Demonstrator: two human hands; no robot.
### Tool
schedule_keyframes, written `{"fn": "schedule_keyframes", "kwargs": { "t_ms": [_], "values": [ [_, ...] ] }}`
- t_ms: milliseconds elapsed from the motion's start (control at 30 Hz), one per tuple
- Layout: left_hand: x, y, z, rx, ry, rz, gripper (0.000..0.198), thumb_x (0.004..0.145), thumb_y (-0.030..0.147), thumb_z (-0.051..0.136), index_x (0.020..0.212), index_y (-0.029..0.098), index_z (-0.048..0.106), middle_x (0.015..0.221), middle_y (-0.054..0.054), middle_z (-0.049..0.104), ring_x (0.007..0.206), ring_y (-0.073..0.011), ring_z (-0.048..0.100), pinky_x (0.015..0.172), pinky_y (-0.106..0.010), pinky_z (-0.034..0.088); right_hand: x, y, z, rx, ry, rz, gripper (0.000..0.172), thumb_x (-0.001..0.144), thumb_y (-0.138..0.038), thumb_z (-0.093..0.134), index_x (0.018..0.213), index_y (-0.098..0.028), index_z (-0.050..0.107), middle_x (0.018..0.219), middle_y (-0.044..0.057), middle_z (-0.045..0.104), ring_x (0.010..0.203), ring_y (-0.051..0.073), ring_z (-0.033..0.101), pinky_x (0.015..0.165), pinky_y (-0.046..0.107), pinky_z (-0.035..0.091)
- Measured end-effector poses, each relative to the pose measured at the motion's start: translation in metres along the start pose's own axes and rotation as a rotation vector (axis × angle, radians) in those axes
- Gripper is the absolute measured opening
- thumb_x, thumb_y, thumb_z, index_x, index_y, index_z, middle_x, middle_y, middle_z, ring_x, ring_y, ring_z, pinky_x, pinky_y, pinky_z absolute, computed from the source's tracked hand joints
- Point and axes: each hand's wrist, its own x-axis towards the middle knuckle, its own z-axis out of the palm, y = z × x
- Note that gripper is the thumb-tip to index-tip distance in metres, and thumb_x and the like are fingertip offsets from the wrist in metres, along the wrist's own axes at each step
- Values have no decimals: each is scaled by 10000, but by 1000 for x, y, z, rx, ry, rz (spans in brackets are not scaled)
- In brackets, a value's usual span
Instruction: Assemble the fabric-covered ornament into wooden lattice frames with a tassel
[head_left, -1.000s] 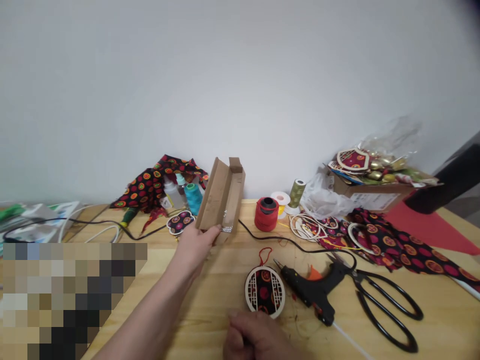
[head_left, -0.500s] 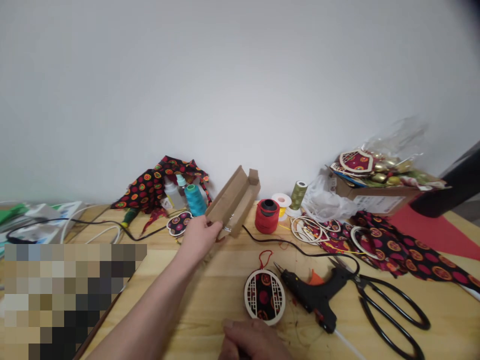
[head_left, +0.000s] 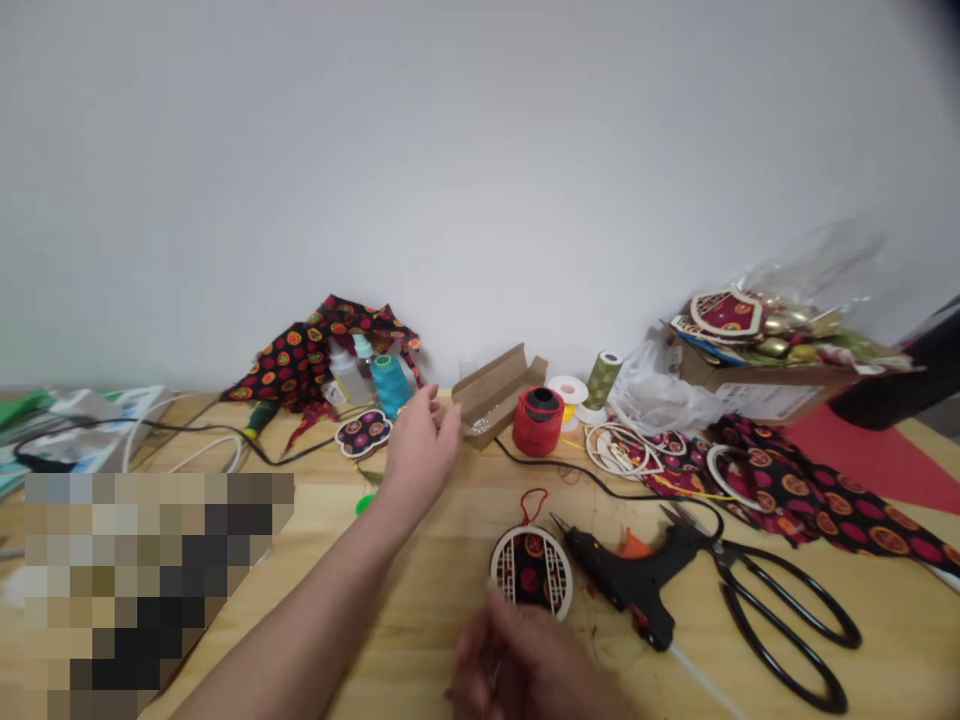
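Over a wooden table [head_left: 900, 650] by a white wall [head_left: 480, 180], left hand [head_left: 420, 450] open and empty, right hand [head_left: 525, 665] unclear.

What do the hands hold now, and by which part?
The left hand holds nothing. The right hand is too blurred to tell if it holds anything.

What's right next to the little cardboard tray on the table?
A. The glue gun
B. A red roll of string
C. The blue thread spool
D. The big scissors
B. The red roll of string stands touching or almost touching the right end of the cardboard tray, closer to it than any of the other three.
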Motion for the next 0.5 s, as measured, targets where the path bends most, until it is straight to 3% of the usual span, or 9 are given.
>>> {"fn": "schedule_keyframes", "kwargs": {
  "t_ms": [67,100,200,267,333,400,500],
  "values": [
    [-29,3,-5,-117,17,32,374,888,305,506,1239,184,553,1286,-91,603,1197,-225,539,1032,-342,388,-9,-14,7,162,30,7,488,688,-607,684,708,-119,696,552,16,620,429,83,496,423,198,344],
    [-45,4,-7,-352,9,-13,327,887,302,512,1181,186,597,1264,-83,623,1203,-220,539,1046,-340,378,-13,-21,10,194,63,-86,462,753,-571,648,744,-113,710,615,45,666,492,97,558,476,204,409],
    [-87,6,-8,-987,-40,-417,262,918,242,432,1032,137,644,1169,-109,671,1151,-203,586,1046,-349,395,-18,-35,18,259,132,-320,454,878,-511,523,809,-115,733,790,94,736,741,151,679,705,247,514],
    [-107,7,-5,-1174,-147,-736,305,938,249,392,1002,97,648,1116,-140,683,1102,-212,616,1045,-363,400,-16,-36,22,229,137,-451,523,914,-543,427,856,-128,742,891,110,748,862,185,691,824,300,517],
    [-120,8,-1,-1358,-214,-909,343,950,289,380,1019,75,639,1084,-156,687,1084,-216,627,1042,-358,409,-12,-28,25,144,122,-580,562,898,-599,407,901,-149,744,959,117,746,935,215,685,893,350,505],
    [-127,11,4,-1488,-262,-1029,341,952,277,371,1027,71,632,1051,-156,699,1057,-211,644,1019,-345,434,-7,-15,25,28,119,-703,559,854,-646,453,937,-176,743,996,115,743,979,238,675,923,380,496],
    [-130,13,7,-1536,-305,-1077,363,952,287,365,1063,62,627,1019,-162,717,995,-229,677,982,-354,466,-4,3,20,-193,113,-856,547,852,-650,453,1075,-220,706,1144,106,698,1106,260,619,997,420,449]
  ]
}}
